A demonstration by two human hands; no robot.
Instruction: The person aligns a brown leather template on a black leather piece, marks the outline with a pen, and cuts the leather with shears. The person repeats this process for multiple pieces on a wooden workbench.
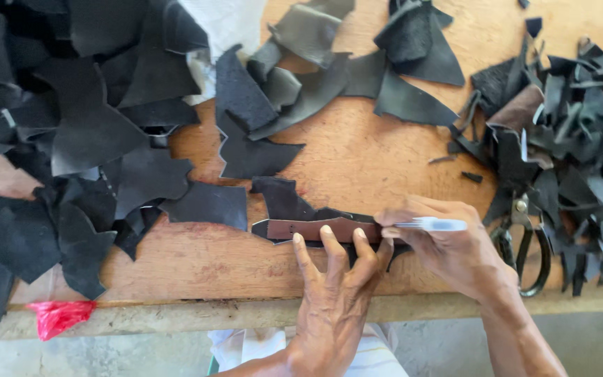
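Head view: left hand spreads 4 fingers flat on a brown strip template, pinning it over black leather. Right hand, just right of it, grips a silver pen, apparently tracing the strip's end.

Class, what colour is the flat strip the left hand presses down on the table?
Brown strip, under the left hand, clearest in the head view.

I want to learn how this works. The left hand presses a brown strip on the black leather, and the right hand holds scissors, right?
Not quite. In the head view the right hand holds a white pen, not scissors, which lie beside it. The left hand does press the brown strip.
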